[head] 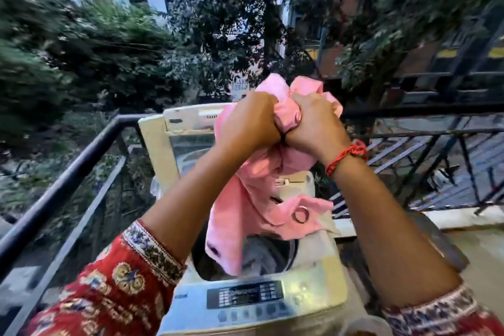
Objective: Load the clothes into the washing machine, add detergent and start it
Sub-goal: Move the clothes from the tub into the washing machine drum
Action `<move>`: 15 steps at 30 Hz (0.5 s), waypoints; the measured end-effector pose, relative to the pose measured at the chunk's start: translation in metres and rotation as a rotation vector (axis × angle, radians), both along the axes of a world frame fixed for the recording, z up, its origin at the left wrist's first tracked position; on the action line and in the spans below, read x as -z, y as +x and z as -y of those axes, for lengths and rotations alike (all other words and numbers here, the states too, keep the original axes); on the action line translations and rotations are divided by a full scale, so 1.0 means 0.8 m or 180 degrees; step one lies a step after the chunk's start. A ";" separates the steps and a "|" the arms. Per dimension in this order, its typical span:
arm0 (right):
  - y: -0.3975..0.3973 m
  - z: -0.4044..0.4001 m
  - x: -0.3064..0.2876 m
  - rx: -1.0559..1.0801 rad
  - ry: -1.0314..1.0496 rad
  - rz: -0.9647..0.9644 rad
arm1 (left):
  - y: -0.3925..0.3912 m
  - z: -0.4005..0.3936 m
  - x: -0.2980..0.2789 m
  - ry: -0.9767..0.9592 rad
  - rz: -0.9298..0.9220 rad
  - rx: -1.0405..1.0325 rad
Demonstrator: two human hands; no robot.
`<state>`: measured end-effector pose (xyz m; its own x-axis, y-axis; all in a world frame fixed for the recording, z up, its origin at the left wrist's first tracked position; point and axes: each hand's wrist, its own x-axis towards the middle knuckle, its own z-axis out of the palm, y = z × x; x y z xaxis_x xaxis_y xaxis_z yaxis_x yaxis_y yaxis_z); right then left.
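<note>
Both fists are up together, left hand (249,123) and right hand (313,124), fingers clenched tight around the bunched top of the pink cloth (245,199). It's held high so its tail hangs straight into the washer's (313,262) open tub, the lid (163,144) standing up at the back edge. Likely next: let go.

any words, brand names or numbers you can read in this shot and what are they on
Nothing reads clearly.
Washing machine control panel: rows of small print beside the display, too blurred to read.
Small dark mark on the machine left of the panel: probably a brand, unreadable.
White sign among the trees behind the machine: a few dark letters, too blurred to read.
Pink cloth held in both hands: no print visible.
</note>
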<state>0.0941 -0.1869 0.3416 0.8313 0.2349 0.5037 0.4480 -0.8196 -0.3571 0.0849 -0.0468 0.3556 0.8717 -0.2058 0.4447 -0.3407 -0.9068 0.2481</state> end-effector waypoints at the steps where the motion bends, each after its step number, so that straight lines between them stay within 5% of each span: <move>1: 0.010 -0.011 0.017 -0.0033 -0.0007 -0.0135 | 0.008 -0.010 0.017 -0.0022 -0.0122 -0.0029; 15: 0.120 -0.074 0.308 -0.0539 -0.0558 -0.2066 | 0.094 -0.067 0.323 0.0004 -0.2024 -0.0806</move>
<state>0.1900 -0.1274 0.0954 0.8964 0.4205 -0.1405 0.3153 -0.8274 -0.4647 0.1603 0.0071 0.0976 0.9847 0.0386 -0.1698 0.0935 -0.9398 0.3288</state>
